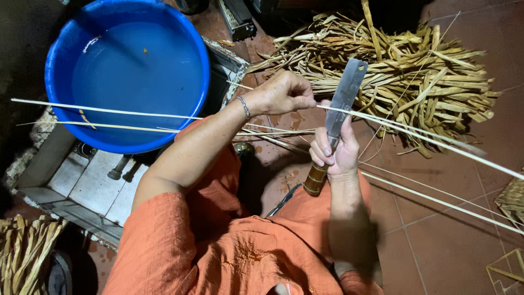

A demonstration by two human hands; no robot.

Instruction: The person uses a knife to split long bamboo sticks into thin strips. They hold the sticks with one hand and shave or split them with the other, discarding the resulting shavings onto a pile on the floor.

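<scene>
My left hand [281,93] pinches a long pale bamboo strip [420,135] between thumb and fingers, just left of a knife blade. The strip runs right across the floor, and its other pale lengths [103,111] stretch left over the basin. My right hand [333,150] grips a broad flat knife [345,98] by its brown banded handle [315,179], blade pointing up and away. The blade's edge rests against the strip next to my left fingertips. A thin bracelet sits on my left wrist. Orange sleeves cover both upper arms.
A large blue basin [128,74] of water stands at upper left on a concrete ledge [82,186]. A heap of dried split strips [404,71] lies at the top right on reddish floor tiles [436,240]. More dried strips [24,248] lie at bottom left. Woven pieces [510,202] show at the right edge.
</scene>
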